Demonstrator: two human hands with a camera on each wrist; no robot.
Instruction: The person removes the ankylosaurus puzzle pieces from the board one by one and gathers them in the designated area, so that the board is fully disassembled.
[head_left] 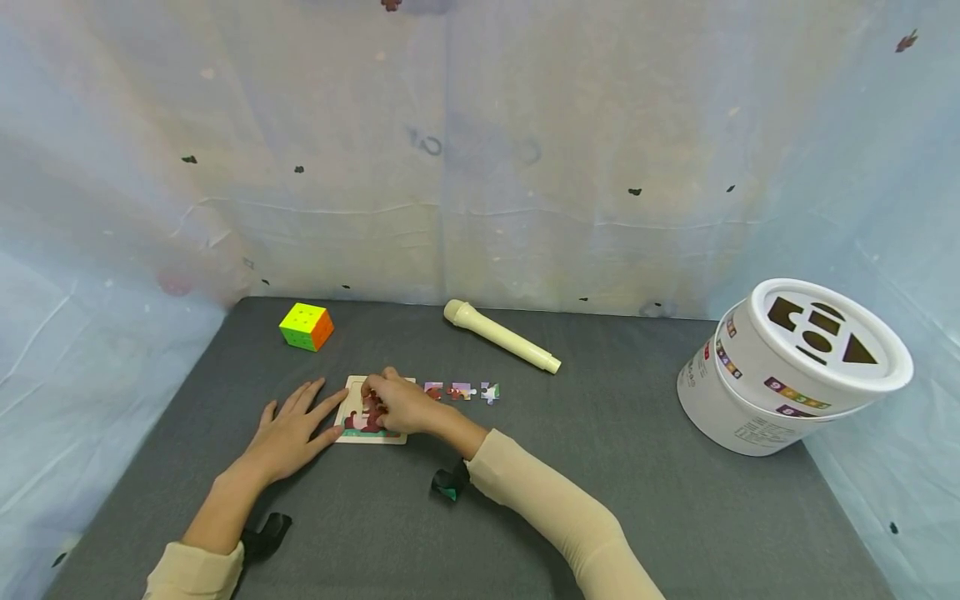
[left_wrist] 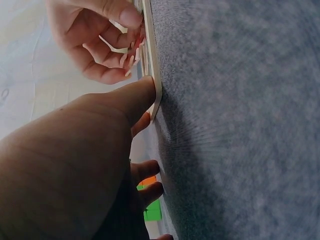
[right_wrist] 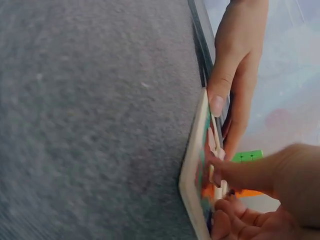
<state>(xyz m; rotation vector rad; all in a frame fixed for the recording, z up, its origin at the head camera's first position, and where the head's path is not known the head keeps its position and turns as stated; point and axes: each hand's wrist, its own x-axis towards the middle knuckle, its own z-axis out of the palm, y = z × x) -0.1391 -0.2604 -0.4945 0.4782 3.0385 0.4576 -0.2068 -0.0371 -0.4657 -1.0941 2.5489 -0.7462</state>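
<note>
A small wooden jigsaw puzzle (head_left: pixel 371 441) lies on the dark cloth, its brown and green picture partly filled in. My left hand (head_left: pixel 288 435) is spread on the cloth at the board's left; its thumb touches the frame's near left corner. Over the board, my right hand (head_left: pixel 407 403) pinches a puzzle piece between thumb and curled fingers. Several pieces stand tilted by those fingertips in the left wrist view, where the board's edge (left_wrist: pixel 153 60) shows side-on. The right wrist view shows a piece (right_wrist: pixel 212 173) under the right thumb. My right hand hides part of the picture.
Three loose puzzle pieces (head_left: pixel 461 391) lie in a row right of the board. Behind are a yellow, green and orange puzzle cube (head_left: pixel 305 326) and a cream toy microphone (head_left: pixel 501 335). A white bucket (head_left: pixel 795 367) with a shape-cutout lid stands at the right.
</note>
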